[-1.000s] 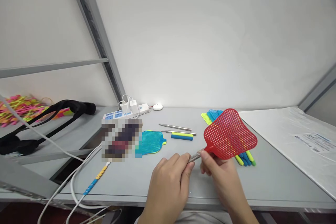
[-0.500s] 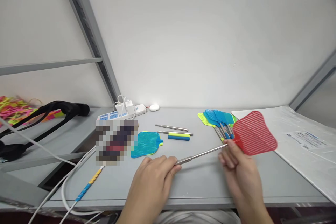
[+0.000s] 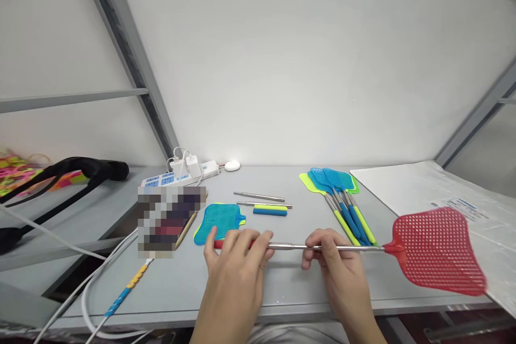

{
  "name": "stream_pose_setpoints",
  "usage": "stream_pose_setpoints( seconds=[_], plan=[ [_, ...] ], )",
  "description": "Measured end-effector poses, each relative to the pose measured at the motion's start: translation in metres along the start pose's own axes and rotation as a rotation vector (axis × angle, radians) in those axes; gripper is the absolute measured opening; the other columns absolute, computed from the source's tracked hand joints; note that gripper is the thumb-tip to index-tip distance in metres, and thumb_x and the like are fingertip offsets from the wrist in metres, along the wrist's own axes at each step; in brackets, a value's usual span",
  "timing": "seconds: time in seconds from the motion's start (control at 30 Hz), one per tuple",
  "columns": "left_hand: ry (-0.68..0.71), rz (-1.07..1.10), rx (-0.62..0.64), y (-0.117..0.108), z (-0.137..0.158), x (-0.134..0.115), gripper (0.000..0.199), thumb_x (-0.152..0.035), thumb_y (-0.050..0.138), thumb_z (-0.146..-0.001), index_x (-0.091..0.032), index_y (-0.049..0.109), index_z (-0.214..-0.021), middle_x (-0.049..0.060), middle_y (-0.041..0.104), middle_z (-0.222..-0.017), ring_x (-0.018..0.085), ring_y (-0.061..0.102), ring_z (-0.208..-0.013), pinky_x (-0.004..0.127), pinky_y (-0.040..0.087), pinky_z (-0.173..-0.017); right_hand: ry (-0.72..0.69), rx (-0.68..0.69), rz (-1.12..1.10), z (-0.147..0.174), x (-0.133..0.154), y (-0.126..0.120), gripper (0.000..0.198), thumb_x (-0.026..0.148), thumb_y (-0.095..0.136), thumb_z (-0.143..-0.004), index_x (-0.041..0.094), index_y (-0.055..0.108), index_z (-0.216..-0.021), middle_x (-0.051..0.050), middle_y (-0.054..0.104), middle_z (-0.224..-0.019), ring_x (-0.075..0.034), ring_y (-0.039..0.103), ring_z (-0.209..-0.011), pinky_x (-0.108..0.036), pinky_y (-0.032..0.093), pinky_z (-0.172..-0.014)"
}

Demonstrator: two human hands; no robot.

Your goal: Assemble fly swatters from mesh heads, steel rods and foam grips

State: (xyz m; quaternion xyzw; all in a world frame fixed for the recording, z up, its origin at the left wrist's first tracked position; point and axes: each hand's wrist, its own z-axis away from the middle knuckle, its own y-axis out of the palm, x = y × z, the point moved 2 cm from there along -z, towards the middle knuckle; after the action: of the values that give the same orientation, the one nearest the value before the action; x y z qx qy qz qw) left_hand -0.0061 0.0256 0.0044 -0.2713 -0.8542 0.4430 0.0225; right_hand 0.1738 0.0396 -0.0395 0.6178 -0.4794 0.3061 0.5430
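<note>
A red fly swatter point(image 3: 439, 250) with a metal telescopic shaft spans both hands, held level above the grey table. My left hand point(image 3: 237, 263) is closed round its red handle, whose end shows past the fingers. My right hand point(image 3: 338, 263) pinches the metal shaft between thumb and fingers, left of the red head. Behind the left hand lie blue and yellow swatter heads point(image 3: 220, 220), stacked together. Two metal rods point(image 3: 260, 196) lie farther back, with a yellow and a blue grip sleeve point(image 3: 270, 212) beside them. Several swatters point(image 3: 336, 188) with blue and yellow-green handles lie fanned behind the right hand.
A white power strip point(image 3: 181, 174) with plugs sits at the back left, near a small white device point(image 3: 232, 165). A pixelated object point(image 3: 171, 223) and cables lie at left. Black headgear point(image 3: 97, 172) rests beyond the frame post. A white package point(image 3: 399, 183) covers the right side.
The swatter has turned from slanted to level, and its head has moved right and down. My right hand has slid from the neck of the head to mid-shaft. The red handle now shows.
</note>
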Motion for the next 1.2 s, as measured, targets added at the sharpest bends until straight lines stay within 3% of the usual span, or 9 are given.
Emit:
stream_pose_setpoints(
  seconds=[0.1,0.17,0.23,0.37,0.47,0.6,0.87,1.07,1.2],
  plan=[
    [-0.099,0.049,-0.403,0.002,0.008,-0.015,0.030,-0.012,0.060,-0.087,-0.029,0.063,-0.111,0.009,0.064,-0.112,0.029,0.055,-0.102,0.056,0.026,-0.100,0.058,-0.082,-0.129,0.001,0.000,0.008,0.035,0.051,0.062,-0.089,0.018,0.070,-0.081,-0.004,0.063,-0.069,-0.015,0.061,-0.057,-0.028,0.048,-0.055],
    [-0.139,0.275,-0.567,0.007,0.015,-0.027,0.024,-0.012,0.062,-0.084,-0.028,0.063,-0.102,0.005,0.065,-0.093,0.024,0.057,-0.085,0.044,0.039,-0.086,0.089,-0.179,-0.216,0.001,0.002,0.012,0.035,0.052,0.065,-0.086,0.018,0.069,-0.080,-0.002,0.062,-0.065,-0.014,0.059,-0.054,-0.027,0.048,-0.052],
    [-0.260,0.625,-0.509,0.017,0.019,-0.035,0.005,-0.024,0.059,-0.089,-0.026,0.062,-0.090,0.001,0.060,-0.074,0.019,0.053,-0.068,0.034,0.040,-0.069,0.116,-0.243,-0.270,0.002,0.005,0.016,0.034,0.052,0.067,-0.084,0.018,0.069,-0.078,-0.001,0.061,-0.061,-0.013,0.057,-0.051,-0.025,0.047,-0.050],
    [-0.672,1.285,-0.154,0.040,0.016,-0.042,0.043,-0.061,0.052,-0.089,-0.021,0.059,-0.077,-0.001,0.048,-0.060,0.013,0.039,-0.053,0.027,0.032,-0.052,0.160,-0.236,-0.278,0.011,0.004,0.024,0.035,0.053,0.070,-0.081,0.018,0.067,-0.076,0.000,0.059,-0.059,-0.013,0.055,-0.050,-0.025,0.046,-0.049],
    [-0.755,1.513,-0.019,0.047,0.013,-0.044,0.047,-0.061,0.059,-0.086,-0.019,0.052,-0.066,-0.002,0.046,-0.058,0.010,0.034,-0.051,0.025,0.029,-0.051,0.202,-0.136,-0.269,0.019,-0.005,0.028,0.035,0.051,0.072,-0.079,0.018,0.065,-0.074,0.001,0.058,-0.058,-0.012,0.053,-0.049,-0.025,0.044,-0.049],
    [-0.756,1.510,-0.096,0.047,0.016,-0.035,0.049,-0.052,0.061,-0.087,-0.020,0.040,-0.056,-0.004,0.034,-0.054,0.011,0.030,-0.053,0.026,0.025,-0.052,0.230,-0.076,-0.222,0.019,-0.008,0.024,0.034,0.050,0.072,-0.080,0.017,0.064,-0.074,0.001,0.055,-0.057,-0.010,0.048,-0.045,-0.024,0.042,-0.046],
    [-0.688,1.478,-0.445,0.023,0.019,0.006,0.047,-0.038,0.053,-0.093,-0.021,0.035,-0.053,-0.003,0.030,-0.055,0.013,0.030,-0.056,0.029,0.028,-0.054,-0.019,-0.450,-0.147,-0.015,0.054,-0.032,0.037,0.044,0.062,-0.089,0.020,0.050,-0.063,0.005,0.041,-0.050,-0.008,0.035,-0.043,-0.021,0.036,-0.040],
    [-0.785,1.551,-0.358,0.037,0.017,-0.007,0.052,-0.052,0.053,-0.091,-0.021,0.033,-0.054,-0.005,0.024,-0.055,0.011,0.021,-0.052,0.028,0.022,-0.050,0.044,-0.364,-0.227,-0.015,0.034,-0.027,0.032,0.047,0.062,-0.089,0.020,0.056,-0.073,0.006,0.040,-0.056,-0.008,0.037,-0.047,-0.020,0.038,-0.045],
    [-0.870,1.584,-0.119,0.056,0.017,-0.032,0.056,-0.064,0.060,-0.083,-0.020,0.038,-0.056,-0.006,0.026,-0.052,0.009,0.024,-0.050,0.025,0.018,-0.049,0.133,-0.078,-0.197,0.008,0.000,0.014,0.028,0.049,0.069,-0.084,0.022,0.065,-0.089,0.004,0.050,-0.061,-0.009,0.045,-0.050,-0.023,0.041,-0.051]
  ],
)
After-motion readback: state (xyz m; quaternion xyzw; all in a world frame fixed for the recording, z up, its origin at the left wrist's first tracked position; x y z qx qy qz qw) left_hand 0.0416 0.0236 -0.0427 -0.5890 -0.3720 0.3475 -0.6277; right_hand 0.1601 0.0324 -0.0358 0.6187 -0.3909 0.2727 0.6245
